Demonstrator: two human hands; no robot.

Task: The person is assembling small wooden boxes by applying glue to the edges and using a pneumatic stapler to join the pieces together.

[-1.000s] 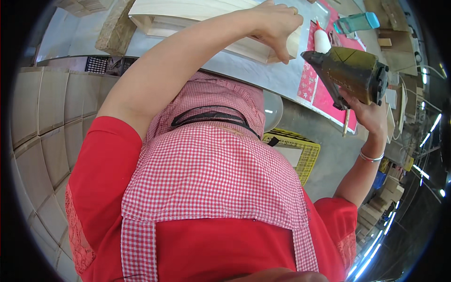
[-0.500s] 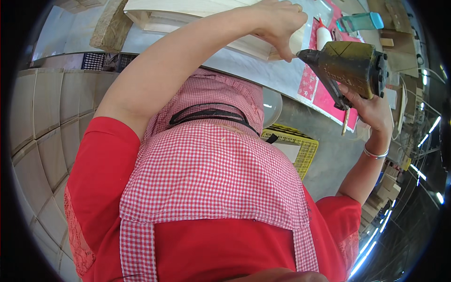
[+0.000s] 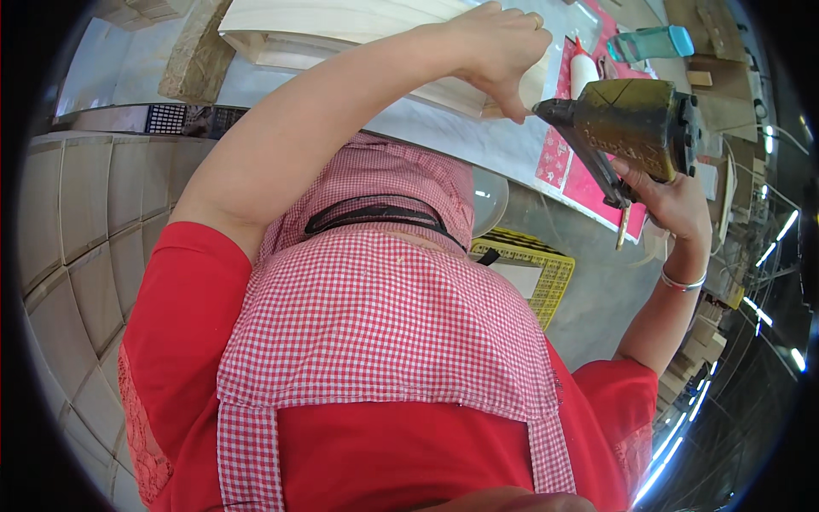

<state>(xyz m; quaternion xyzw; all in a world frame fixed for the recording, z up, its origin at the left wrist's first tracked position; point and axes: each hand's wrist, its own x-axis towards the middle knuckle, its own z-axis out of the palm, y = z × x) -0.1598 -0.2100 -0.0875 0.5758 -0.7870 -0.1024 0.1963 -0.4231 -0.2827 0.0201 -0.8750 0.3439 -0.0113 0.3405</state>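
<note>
A pale wooden box [image 3: 324, 19] with an open side lies on the worktable at the top of the view. My left hand [image 3: 499, 53] is closed over its right end, thumb pointing down along the corner. My right hand [image 3: 676, 203] grips the handle of a worn, dark olive nail gun [image 3: 627, 119]. The gun lies level, its nose pointing left at the box's right end, close to my left thumb. Whether the nose touches the wood cannot be made out.
A white glue bottle with a red tip [image 3: 583, 72] and a teal water bottle [image 3: 650, 44] are beyond the gun. At left are a rough wood block [image 3: 196, 68] and stacked wooden panels [image 3: 85, 196]. A yellow crate [image 3: 553, 286] sits below the table [image 3: 426, 128].
Both hands, the box and the nail gun appear slightly lower and further left, along with the surroundings. Both grips are unchanged, and the gun's nose stays by the box end.
</note>
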